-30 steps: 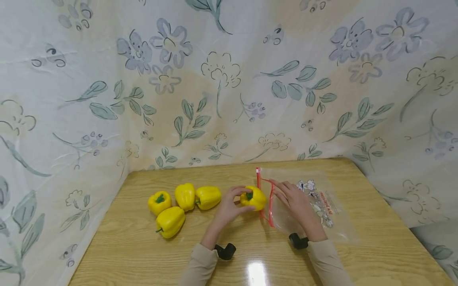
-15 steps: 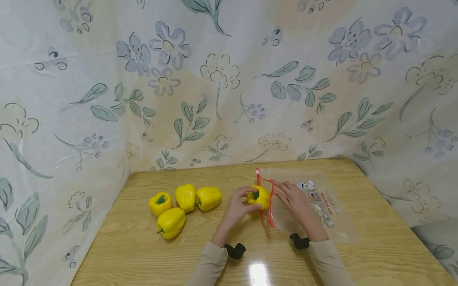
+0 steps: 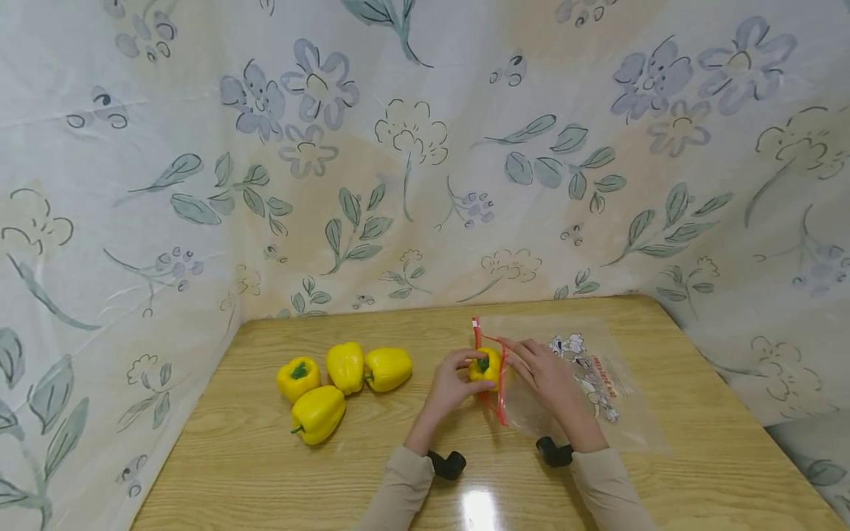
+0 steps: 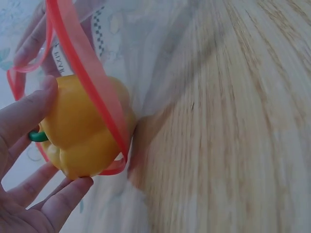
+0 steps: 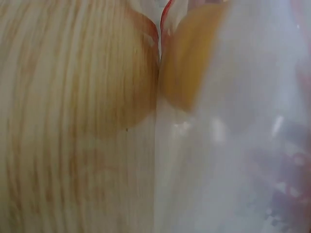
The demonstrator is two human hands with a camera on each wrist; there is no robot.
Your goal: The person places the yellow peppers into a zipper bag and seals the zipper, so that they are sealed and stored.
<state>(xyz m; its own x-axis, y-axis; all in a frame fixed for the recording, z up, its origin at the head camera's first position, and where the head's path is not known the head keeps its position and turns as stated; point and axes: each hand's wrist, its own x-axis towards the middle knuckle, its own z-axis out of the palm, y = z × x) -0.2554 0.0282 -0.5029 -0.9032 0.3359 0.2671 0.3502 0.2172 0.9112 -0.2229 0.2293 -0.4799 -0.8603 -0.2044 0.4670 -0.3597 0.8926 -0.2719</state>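
The left hand (image 3: pixel 448 385), its grip curled around a yellow bell pepper's (image 4: pixel 73 121) stem end, holds it in the red-edged mouth of a clear plastic bag (image 3: pixel 607 380), long axis pointing inward. The right hand (image 3: pixel 547 372) touches the bag; whether its grip pinches, I cannot tell. The pepper looks smooth and lobed, its stem green.

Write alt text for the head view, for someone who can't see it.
A person's left hand holds a yellow bell pepper at the red-edged mouth of a clear plastic bag, and the right hand touches the bag. Four more yellow peppers sit grouped to the left on a wood-grain table, with floral fabric behind.
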